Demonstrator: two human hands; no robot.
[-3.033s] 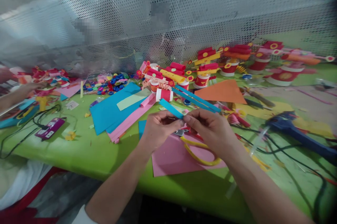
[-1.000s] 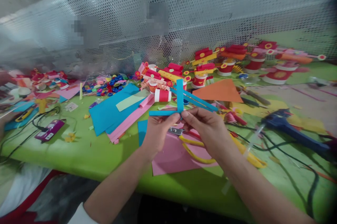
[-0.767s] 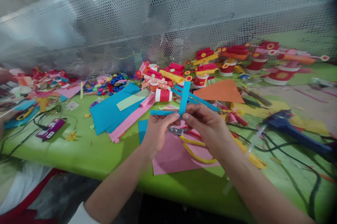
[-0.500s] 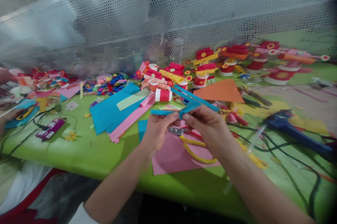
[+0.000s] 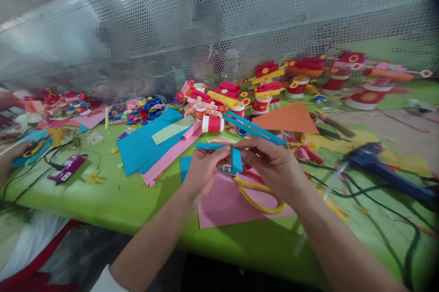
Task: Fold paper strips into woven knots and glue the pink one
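Between my two hands is a blue paper strip (image 5: 236,160), folded so that one end hangs down at the middle. My left hand (image 5: 205,168) pinches its left part between thumb and fingers. On the other side, my right hand (image 5: 270,159) is closed on the strip near the fold. Under my hands lie scissors with yellow and red handles (image 5: 262,209), resting on a pink sheet (image 5: 219,212). Just beyond stands a small red and white paper cup (image 5: 213,124), tipped on its side. Longer blue strips (image 5: 254,128) lie behind my right hand.
Blue sheets (image 5: 137,148) and a pink strip (image 5: 164,164) lie to the left. A blue glue gun (image 5: 387,168) with cables is at the right. Decorated cups (image 5: 260,105) line the back below a perforated metal panel (image 5: 274,17). Another person's hand (image 5: 20,150) shows at far left.
The blue strip's right end has gone from pointing up and right to hanging downward at the fold. My right hand has shifted slightly; my left hand stays nearly in place.
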